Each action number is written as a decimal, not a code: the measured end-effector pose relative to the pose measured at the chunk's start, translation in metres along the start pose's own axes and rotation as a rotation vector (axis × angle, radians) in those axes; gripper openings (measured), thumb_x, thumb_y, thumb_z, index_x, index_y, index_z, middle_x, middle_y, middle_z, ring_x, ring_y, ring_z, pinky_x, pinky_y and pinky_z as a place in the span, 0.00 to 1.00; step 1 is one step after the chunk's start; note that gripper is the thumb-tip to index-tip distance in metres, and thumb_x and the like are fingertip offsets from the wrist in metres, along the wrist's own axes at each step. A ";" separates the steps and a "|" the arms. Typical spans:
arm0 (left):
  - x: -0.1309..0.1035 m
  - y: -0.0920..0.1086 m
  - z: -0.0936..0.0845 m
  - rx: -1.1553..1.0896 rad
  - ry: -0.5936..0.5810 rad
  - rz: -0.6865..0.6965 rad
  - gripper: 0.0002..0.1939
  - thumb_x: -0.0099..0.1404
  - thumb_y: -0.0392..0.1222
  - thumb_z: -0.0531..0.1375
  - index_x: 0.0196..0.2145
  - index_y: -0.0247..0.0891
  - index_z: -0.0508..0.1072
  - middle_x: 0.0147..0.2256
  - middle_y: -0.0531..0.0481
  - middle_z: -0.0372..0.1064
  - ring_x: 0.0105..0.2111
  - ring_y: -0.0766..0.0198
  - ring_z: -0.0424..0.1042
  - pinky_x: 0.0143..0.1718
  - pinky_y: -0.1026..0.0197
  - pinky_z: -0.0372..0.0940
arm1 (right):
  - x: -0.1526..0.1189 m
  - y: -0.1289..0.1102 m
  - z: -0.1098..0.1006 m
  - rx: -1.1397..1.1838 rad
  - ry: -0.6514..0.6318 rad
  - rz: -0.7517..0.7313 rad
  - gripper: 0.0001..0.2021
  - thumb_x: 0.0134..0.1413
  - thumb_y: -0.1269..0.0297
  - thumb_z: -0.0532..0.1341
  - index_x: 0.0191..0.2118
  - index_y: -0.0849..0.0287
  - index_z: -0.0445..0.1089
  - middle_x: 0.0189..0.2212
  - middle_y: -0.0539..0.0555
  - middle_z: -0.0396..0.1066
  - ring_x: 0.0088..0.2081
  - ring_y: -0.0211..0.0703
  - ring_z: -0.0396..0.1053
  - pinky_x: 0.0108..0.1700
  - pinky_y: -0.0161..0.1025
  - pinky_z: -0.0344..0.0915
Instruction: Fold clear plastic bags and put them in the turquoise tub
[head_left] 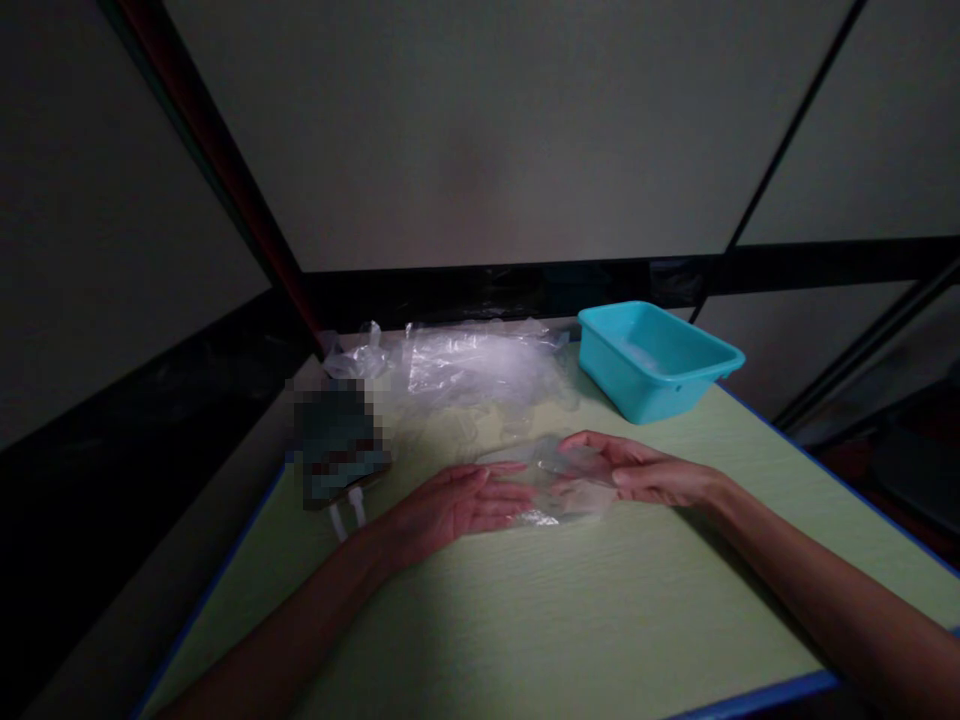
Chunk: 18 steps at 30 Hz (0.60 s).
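Tabletop (pixel 525 610) of pale green with a blue edge fills a dim room walled by grey panels. Left hand (pixel 457 505) lies flat, fingers loosely spread on a clear plastic bag (pixel 559 480) at mid-table, its long axis running left-right. Right hand (pixel 649 470) pinches the bag's right end. A heap of clear plastic (pixel 472 370) and a teal tub (pixel 656 360) sit behind.

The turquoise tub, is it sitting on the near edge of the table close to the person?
No, the turquoise tub sits at the table's far right corner, beyond both hands and the clear plastic piece.
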<state>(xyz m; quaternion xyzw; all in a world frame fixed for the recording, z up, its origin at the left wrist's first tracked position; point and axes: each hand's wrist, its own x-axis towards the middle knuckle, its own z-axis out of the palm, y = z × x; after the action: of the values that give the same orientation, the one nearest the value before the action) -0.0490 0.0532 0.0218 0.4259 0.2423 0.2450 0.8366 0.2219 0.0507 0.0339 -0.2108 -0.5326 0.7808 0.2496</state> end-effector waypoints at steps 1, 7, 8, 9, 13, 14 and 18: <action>0.000 0.000 0.000 -0.001 0.005 -0.002 0.19 0.63 0.45 0.54 0.49 0.33 0.66 0.46 0.36 0.68 0.48 0.51 0.65 0.52 0.47 0.50 | 0.000 -0.001 0.000 0.025 -0.005 -0.003 0.31 0.47 0.55 0.62 0.54 0.58 0.50 0.48 0.62 0.64 0.48 0.47 0.65 0.51 0.49 0.55; 0.000 0.001 -0.002 -0.005 0.000 -0.029 0.20 0.63 0.46 0.54 0.50 0.33 0.64 0.48 0.36 0.65 0.49 0.52 0.64 0.52 0.48 0.50 | 0.003 -0.002 0.001 0.017 -0.096 -0.058 0.48 0.39 0.61 0.68 0.58 0.54 0.33 0.48 0.62 0.61 0.47 0.48 0.65 0.51 0.51 0.55; 0.000 0.001 -0.002 -0.007 0.001 -0.033 0.20 0.63 0.46 0.53 0.50 0.34 0.64 0.49 0.36 0.65 0.49 0.52 0.64 0.52 0.49 0.50 | 0.004 -0.001 0.001 -0.010 -0.078 -0.066 0.47 0.40 0.64 0.67 0.58 0.53 0.33 0.48 0.61 0.61 0.46 0.47 0.66 0.50 0.51 0.56; 0.000 0.001 -0.002 -0.010 0.003 -0.036 0.19 0.63 0.46 0.53 0.50 0.34 0.64 0.49 0.36 0.65 0.48 0.52 0.64 0.52 0.49 0.50 | 0.005 0.001 0.001 -0.042 -0.051 -0.075 0.45 0.42 0.67 0.67 0.58 0.52 0.33 0.47 0.60 0.62 0.45 0.46 0.67 0.49 0.50 0.57; 0.001 0.001 -0.003 -0.031 0.008 -0.050 0.19 0.63 0.45 0.53 0.49 0.33 0.65 0.48 0.37 0.65 0.47 0.52 0.66 0.51 0.49 0.51 | 0.010 0.008 0.004 -0.113 0.047 -0.077 0.39 0.48 0.72 0.61 0.58 0.51 0.34 0.46 0.58 0.63 0.43 0.44 0.69 0.47 0.48 0.59; 0.002 0.001 -0.003 -0.036 0.005 -0.055 0.18 0.63 0.45 0.53 0.49 0.33 0.65 0.48 0.37 0.65 0.46 0.52 0.66 0.50 0.49 0.52 | 0.011 0.009 0.005 -0.109 0.053 -0.075 0.38 0.50 0.72 0.60 0.58 0.51 0.34 0.46 0.58 0.63 0.43 0.44 0.69 0.47 0.48 0.58; 0.002 0.000 0.000 -0.033 0.019 -0.069 0.18 0.63 0.45 0.53 0.49 0.33 0.65 0.49 0.37 0.64 0.46 0.52 0.66 0.51 0.49 0.51 | 0.012 0.011 0.009 -0.078 0.029 -0.073 0.36 0.51 0.73 0.59 0.58 0.50 0.34 0.48 0.58 0.60 0.43 0.43 0.69 0.47 0.47 0.59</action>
<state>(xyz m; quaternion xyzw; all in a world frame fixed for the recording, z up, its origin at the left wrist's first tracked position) -0.0480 0.0546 0.0217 0.4010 0.2605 0.2239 0.8492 0.2059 0.0481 0.0257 -0.2119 -0.5663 0.7467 0.2772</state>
